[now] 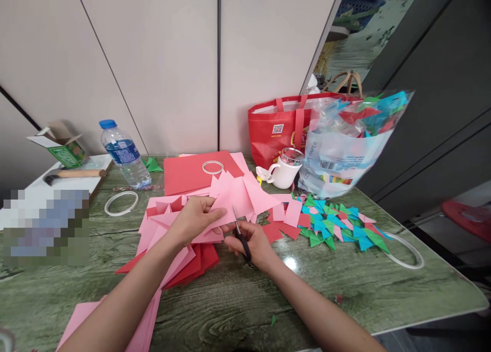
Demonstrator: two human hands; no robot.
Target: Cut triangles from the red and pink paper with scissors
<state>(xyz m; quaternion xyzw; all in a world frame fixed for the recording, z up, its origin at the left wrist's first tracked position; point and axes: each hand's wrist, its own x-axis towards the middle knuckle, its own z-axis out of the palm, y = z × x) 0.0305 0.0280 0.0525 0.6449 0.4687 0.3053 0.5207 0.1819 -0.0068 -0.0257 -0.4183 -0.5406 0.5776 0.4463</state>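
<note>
Right now your left hand (194, 216) pinches a folded pink paper sheet (238, 198) above the middle of the green wood-grain table (230, 301), fingers clamped on its near edge so it stays taut. Your right hand (251, 244) grips small black-handled scissors (240, 232), fingers closed through the loops, blades pointing up into the sheet. Cut pink and red sheets (184, 255) lie beneath; folded blue and green triangles (337, 226) are heaped toward the right edge.

Hands: 2, left (194, 216), right (255, 244). Scissors (241, 234): 1 pr. Bottle (126, 155): 1. Mug (283, 172): 1. Tape rings: 3, on red sheet (213, 167), by bottle (121, 202), at right edge (407, 250). Red bag (280, 127): 1. Plastic bag (345, 147): 1. Carton (61, 145): 1. Hammer (72, 174): 1. Paper pcs: too many to count.
</note>
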